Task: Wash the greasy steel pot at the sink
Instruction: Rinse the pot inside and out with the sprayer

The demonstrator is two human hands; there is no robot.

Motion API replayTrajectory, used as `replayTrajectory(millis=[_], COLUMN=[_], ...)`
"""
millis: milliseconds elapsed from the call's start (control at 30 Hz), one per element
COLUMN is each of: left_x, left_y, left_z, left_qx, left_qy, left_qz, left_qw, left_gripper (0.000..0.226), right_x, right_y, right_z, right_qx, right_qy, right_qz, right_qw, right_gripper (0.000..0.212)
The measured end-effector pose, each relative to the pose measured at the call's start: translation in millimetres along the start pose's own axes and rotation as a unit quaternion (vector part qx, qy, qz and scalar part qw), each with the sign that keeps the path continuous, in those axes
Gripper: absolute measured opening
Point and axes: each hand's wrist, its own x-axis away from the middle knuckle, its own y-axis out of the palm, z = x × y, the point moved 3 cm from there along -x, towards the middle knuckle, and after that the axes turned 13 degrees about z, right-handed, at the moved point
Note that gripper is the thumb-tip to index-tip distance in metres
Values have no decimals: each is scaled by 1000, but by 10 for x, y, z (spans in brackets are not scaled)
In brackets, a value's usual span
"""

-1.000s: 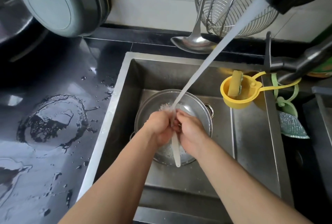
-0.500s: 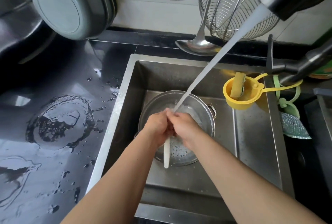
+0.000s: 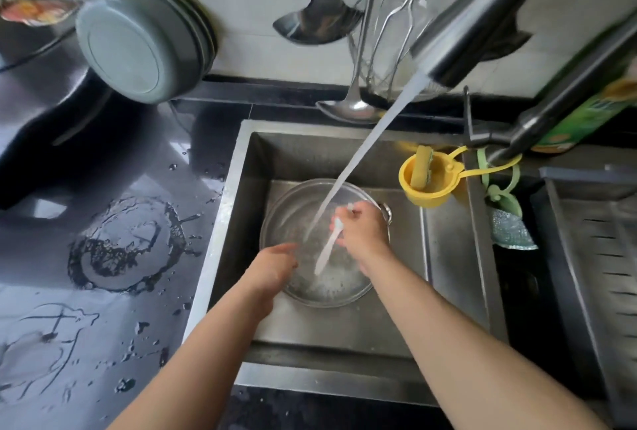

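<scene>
— Down in the sink (image 3: 241, 167): where's the steel pot (image 3: 286, 222)?
— On the basin floor, under the tap stream (image 3: 365, 150).
— Hands?
— Right hand (image 3: 362, 233) pinches a white utensil (image 3: 327, 250). Left hand (image 3: 272, 267) over the near rim, fingers loose, holding nothing.

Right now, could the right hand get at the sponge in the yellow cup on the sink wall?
Probably yes. The right hand is over the pot, with open basin between it and the sponge, which stands uncovered in the yellow cup.
</scene>
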Motion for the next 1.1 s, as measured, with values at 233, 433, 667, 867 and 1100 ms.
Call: replayTrajectory(millis=[233, 433, 667, 867, 1100], left_x=[221, 301, 289, 339, 360], left_y=[215, 440, 237, 22, -98], left_z=[378, 665, 224, -68, 90], left_qx=[148, 242, 5, -271, -281], left_qy=[-58, -65, -73, 31, 76], left_qz=[-18, 12, 44, -40, -33], left_qw=[987, 968, 996, 961, 956], left_gripper=[33, 20, 9, 29, 35], right_x=[413, 60, -415, -336, -170], right_y=[-1353, -1948, -1555, -1556, -1659], right_z=[-723, -1269, -1070, -1402, -1516], right_qx=[-39, 16, 256, 277, 240], right_qy=[-128, -299, -217, -245, -213], right_qz=[163, 250, 200, 280, 271], right_qw=[977, 921, 921, 886, 907], right_gripper=[12, 10, 37, 31, 17])
